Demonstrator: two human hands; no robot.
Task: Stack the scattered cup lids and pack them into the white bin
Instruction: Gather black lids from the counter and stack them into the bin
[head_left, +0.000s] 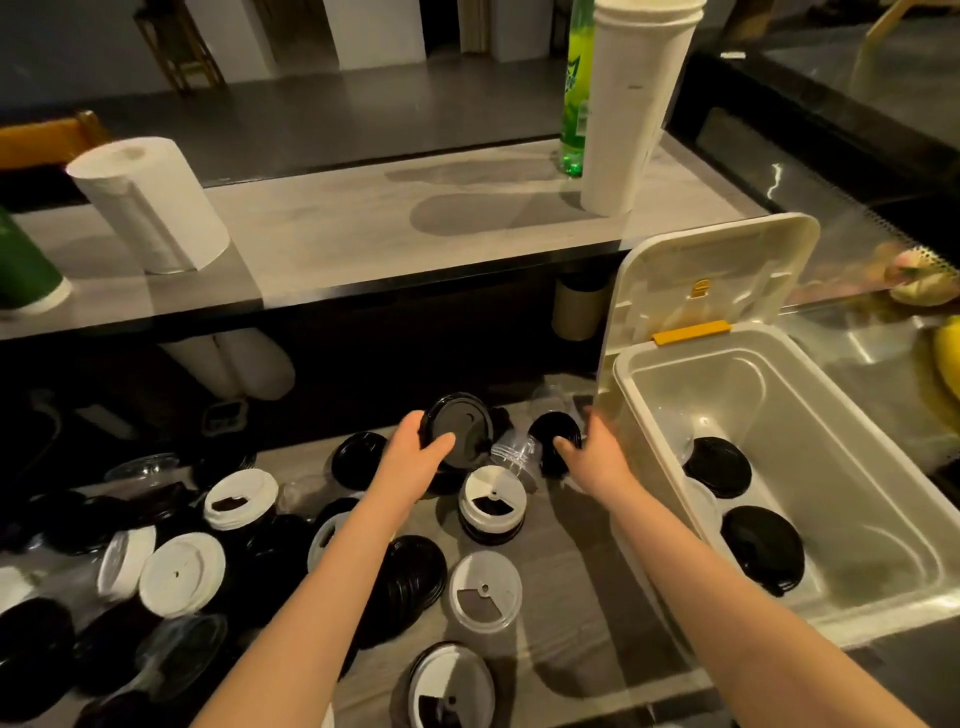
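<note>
Head view, left grip holding black lid, right grip holding lid stack beside white bin.

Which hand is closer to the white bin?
The right hand, holding a smaller black lid beside the white bin. The left hand is farther left, gripping a big black lid.

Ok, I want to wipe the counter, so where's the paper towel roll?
The paper towel roll stands at the head view's upper left, on the raised shelf, just right of a green container.
</note>
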